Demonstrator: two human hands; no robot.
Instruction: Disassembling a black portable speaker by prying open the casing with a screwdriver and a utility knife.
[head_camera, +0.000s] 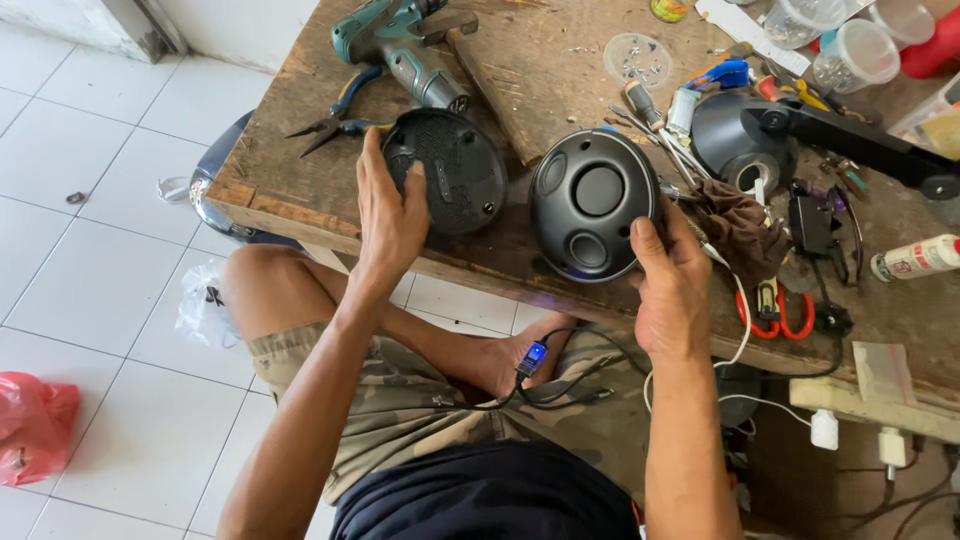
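Both forearms reach up from the lap to the near edge of the bench (300, 205). The left hand (390, 215) grips the left rim of a flat black cover (455, 170), thumb on its face. The right hand (670, 280) clasps the lower right of a dark domed shell (590, 200), just right of the cover. Farther off lie pliers (335, 120) and a drill (400, 50).

Repair workshop: tool-strewn wooden workbench (300, 190), cordless drill (400, 45), pliers (335, 115).
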